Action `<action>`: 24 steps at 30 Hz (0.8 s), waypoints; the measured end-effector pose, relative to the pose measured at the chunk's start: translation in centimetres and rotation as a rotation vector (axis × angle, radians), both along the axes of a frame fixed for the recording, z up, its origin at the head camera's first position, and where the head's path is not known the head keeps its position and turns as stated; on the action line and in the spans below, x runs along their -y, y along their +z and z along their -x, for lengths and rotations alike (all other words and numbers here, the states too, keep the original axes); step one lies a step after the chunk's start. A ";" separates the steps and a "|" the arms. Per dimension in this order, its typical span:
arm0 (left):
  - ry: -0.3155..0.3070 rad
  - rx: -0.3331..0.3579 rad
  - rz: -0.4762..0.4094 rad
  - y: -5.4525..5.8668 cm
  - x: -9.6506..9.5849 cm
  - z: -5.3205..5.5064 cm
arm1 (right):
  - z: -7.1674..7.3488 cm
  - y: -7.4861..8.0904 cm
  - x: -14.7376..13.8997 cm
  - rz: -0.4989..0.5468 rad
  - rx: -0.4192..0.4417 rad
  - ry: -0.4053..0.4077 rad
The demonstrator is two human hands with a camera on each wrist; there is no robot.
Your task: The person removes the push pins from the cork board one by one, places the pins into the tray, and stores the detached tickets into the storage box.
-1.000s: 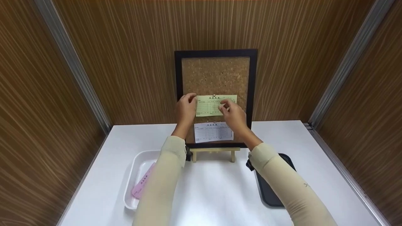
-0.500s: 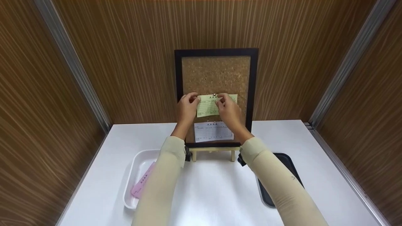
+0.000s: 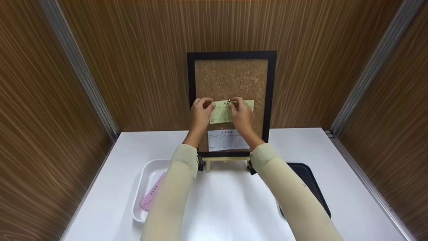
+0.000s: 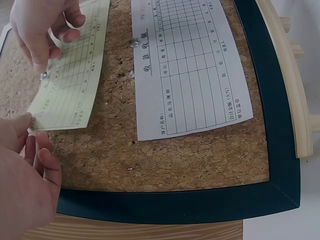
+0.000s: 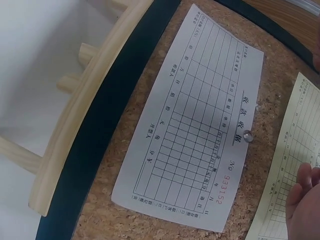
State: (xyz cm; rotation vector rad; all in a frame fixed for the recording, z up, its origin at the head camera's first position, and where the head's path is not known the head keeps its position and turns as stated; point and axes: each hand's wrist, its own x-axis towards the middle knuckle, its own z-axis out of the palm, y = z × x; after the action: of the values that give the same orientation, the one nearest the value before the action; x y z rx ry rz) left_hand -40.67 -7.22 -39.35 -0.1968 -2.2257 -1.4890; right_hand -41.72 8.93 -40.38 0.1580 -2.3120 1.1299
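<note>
A yellow-green receipt slip (image 3: 219, 112) hangs on the framed cork board (image 3: 230, 80), held at its top edge by a clear push pin (image 4: 43, 76). My left hand (image 3: 200, 115) pinches the slip's upper left corner between thumb and fingers; the left wrist view shows this corner lifted off the cork. At the top middle of the slip, my right hand (image 3: 242, 115) has thumb and forefinger tips at the pin, pinching it. Lower down on the board is a white receipt slip (image 5: 192, 130) with its own clear push pin (image 5: 248, 136) at its top edge.
A small wooden easel (image 3: 207, 164) supports the board. On the left of the white table (image 3: 220, 207), a white tray (image 3: 137, 207) holds pink slips (image 3: 152, 195), partly behind the left sleeve. A black tray (image 3: 312, 182) lies at right, partly under the right arm.
My right hand has moved left and slightly up across the yellow-green slip to the pin. The left hand keeps its place at the slip's corner, shifting only slightly to the right.
</note>
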 end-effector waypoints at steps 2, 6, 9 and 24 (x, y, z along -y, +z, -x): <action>0.005 0.002 -0.005 0.1 0.0 0.0 | 0.2 0.0 0.0 -0.003 0.005 -0.005; 0.003 0.010 -0.038 0.1 0.0 0.1 | 0.5 -0.1 0.1 0.007 0.004 -0.006; -0.016 0.019 -0.075 0.1 0.0 0.2 | 0.5 -0.3 0.2 0.028 0.001 -0.010; -0.020 0.035 -0.115 -0.1 0.4 0.6 | 0.9 -0.4 0.6 0.124 -0.032 -0.007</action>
State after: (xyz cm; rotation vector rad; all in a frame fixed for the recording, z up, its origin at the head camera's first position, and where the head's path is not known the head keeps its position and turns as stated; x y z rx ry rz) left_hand -41.28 -7.58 -39.47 -0.1582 -2.1628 -1.6369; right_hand -42.64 8.30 -40.81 0.1202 -2.2048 1.2544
